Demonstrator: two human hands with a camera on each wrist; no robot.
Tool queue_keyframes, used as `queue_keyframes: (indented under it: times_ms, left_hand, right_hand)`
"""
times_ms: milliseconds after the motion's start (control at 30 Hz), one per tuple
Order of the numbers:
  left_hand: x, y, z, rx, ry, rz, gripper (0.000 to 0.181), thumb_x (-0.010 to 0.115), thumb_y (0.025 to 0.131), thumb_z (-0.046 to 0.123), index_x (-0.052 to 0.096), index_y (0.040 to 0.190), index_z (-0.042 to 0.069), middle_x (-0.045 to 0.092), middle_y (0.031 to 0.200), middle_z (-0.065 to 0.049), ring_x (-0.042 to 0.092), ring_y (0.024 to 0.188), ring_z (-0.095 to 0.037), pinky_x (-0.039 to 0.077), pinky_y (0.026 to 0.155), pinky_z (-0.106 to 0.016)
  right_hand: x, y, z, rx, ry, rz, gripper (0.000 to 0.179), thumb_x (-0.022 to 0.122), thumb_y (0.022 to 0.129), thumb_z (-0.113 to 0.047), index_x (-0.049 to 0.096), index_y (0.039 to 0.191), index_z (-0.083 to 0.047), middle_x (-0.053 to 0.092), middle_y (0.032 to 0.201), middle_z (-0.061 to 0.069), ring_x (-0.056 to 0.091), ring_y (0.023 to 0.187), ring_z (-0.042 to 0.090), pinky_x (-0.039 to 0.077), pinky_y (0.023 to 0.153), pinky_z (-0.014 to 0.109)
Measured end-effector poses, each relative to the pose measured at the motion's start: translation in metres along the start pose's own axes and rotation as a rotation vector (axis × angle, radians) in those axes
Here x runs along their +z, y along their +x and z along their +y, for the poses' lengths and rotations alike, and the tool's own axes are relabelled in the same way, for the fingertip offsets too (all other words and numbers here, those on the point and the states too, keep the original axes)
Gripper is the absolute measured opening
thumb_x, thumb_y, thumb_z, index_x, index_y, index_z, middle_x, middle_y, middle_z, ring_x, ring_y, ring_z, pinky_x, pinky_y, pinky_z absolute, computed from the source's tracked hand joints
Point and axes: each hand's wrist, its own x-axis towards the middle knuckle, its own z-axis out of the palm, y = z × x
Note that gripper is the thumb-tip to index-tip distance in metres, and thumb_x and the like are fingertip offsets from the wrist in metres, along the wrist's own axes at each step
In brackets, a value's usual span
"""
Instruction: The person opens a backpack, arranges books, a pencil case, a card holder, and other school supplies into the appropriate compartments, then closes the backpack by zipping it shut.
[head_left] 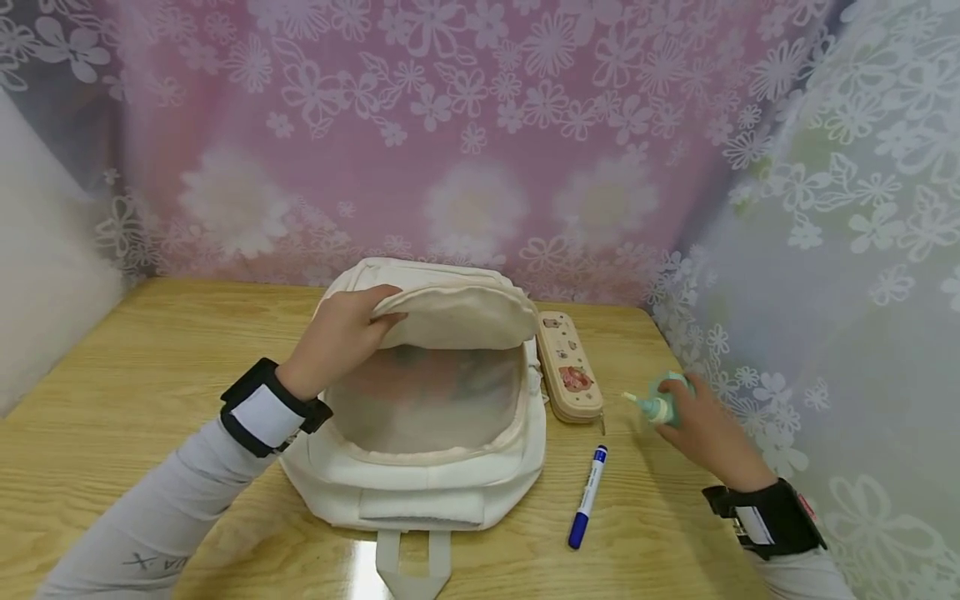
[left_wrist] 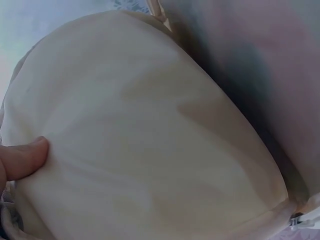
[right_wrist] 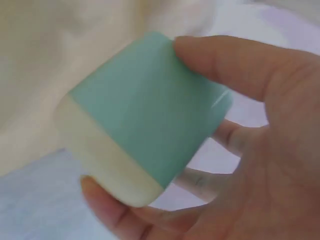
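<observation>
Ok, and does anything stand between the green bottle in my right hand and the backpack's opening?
Yes: the beige case lies beside the backpack, between its opening and the green bottle. Lifting the bottle over it should probably clear it. Your left hand holds the flap up, off the opening.

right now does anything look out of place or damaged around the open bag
Nothing stands out: no spill or damage shows. The backpack gapes, but the left grip is holding its flap up. The marker lies loose on the table near the pencil case, which hardly seems odd.
</observation>
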Motion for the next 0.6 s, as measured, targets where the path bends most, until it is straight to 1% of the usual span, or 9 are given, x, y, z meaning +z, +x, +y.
queue_keyframes:
  times_ms: [33,133,167,267,367,433,467,533,600]
  left_hand:
    - [0.000,0.000,0.000,0.000,0.001,0.002,0.022,0.063,0.090,0.019,0.065,0.110,0.010,0.070,0.097,-0.006,0.059,0.070,-0.014,0.043,0.062,-0.029]
    - [0.000,0.003,0.001,0.004,0.005,0.014,0.021,0.063,0.090,0.019,0.065,0.109,0.010,0.070,0.096,-0.006,0.060,0.073,-0.015,0.043,0.062,-0.030]
    - [0.000,0.004,0.001,0.007,0.006,0.019,0.021,0.063,0.090,0.019,0.065,0.108,0.009,0.070,0.096,-0.006,0.061,0.073,-0.016,0.043,0.062,-0.030]
    - [0.001,0.007,0.003,0.003,0.002,0.023,0.022,0.064,0.089,0.018,0.065,0.109,0.008,0.070,0.098,-0.007,0.064,0.078,-0.018,0.045,0.064,-0.032]
    - [0.003,0.008,0.006,-0.024,-0.007,0.022,0.024,0.065,0.088,0.017,0.064,0.111,0.008,0.070,0.103,-0.009,0.066,0.086,-0.021,0.049,0.070,-0.036]
    - [0.004,0.008,0.009,-0.043,-0.019,0.018,0.026,0.065,0.088,0.016,0.064,0.112,0.009,0.069,0.106,-0.009,0.065,0.090,-0.022,0.050,0.072,-0.037]
    - [0.005,0.008,0.011,-0.045,-0.025,0.016,0.026,0.065,0.088,0.016,0.064,0.113,0.009,0.069,0.106,-0.008,0.065,0.091,-0.021,0.050,0.073,-0.037]
    - [0.005,0.007,0.015,-0.036,-0.040,0.013,0.025,0.064,0.089,0.016,0.063,0.113,0.010,0.069,0.107,-0.007,0.065,0.091,-0.020,0.050,0.073,-0.037]
    - [0.005,0.006,0.019,-0.020,-0.051,0.012,0.025,0.063,0.089,0.015,0.063,0.114,0.010,0.068,0.107,-0.007,0.065,0.091,-0.019,0.051,0.073,-0.036]
  right_hand:
    - [-0.005,0.005,-0.013,-0.031,0.010,0.015,0.051,0.074,0.078,-0.014,0.047,0.119,-0.001,0.033,0.131,0.033,0.057,0.076,0.039,0.047,0.057,0.043]
    - [-0.016,0.019,-0.054,-0.126,0.063,0.009,0.052,0.073,0.081,-0.018,0.046,0.124,-0.006,0.031,0.140,0.027,0.058,0.093,0.040,0.051,0.069,0.045]
    - [-0.016,0.023,-0.067,-0.166,0.079,0.002,0.053,0.073,0.081,-0.020,0.046,0.125,-0.008,0.031,0.141,0.025,0.059,0.094,0.038,0.051,0.069,0.042]
    - [-0.015,0.035,-0.105,-0.296,0.156,-0.071,0.052,0.072,0.082,-0.023,0.046,0.127,-0.013,0.030,0.146,0.020,0.055,0.111,0.035,0.050,0.077,0.038]
    - [-0.008,0.049,-0.140,-0.446,0.191,-0.147,0.050,0.070,0.084,-0.027,0.047,0.128,-0.018,0.030,0.149,0.013,0.053,0.117,0.028,0.048,0.080,0.033]
    - [-0.001,0.061,-0.163,-0.543,0.201,-0.174,0.050,0.069,0.084,-0.029,0.047,0.128,-0.019,0.032,0.148,0.010,0.054,0.115,0.023,0.048,0.083,0.032]
    - [0.004,0.068,-0.174,-0.586,0.190,-0.161,0.050,0.069,0.084,-0.029,0.047,0.128,-0.019,0.033,0.147,0.009,0.054,0.115,0.022,0.048,0.084,0.033]
    - [0.017,0.083,-0.194,-0.647,0.139,-0.101,0.051,0.069,0.083,-0.031,0.049,0.128,-0.019,0.036,0.145,0.010,0.051,0.119,0.025,0.049,0.086,0.034]
    - [0.030,0.098,-0.212,-0.692,0.084,-0.011,0.053,0.071,0.082,-0.031,0.050,0.128,-0.017,0.038,0.143,0.013,0.049,0.121,0.027,0.049,0.088,0.036]
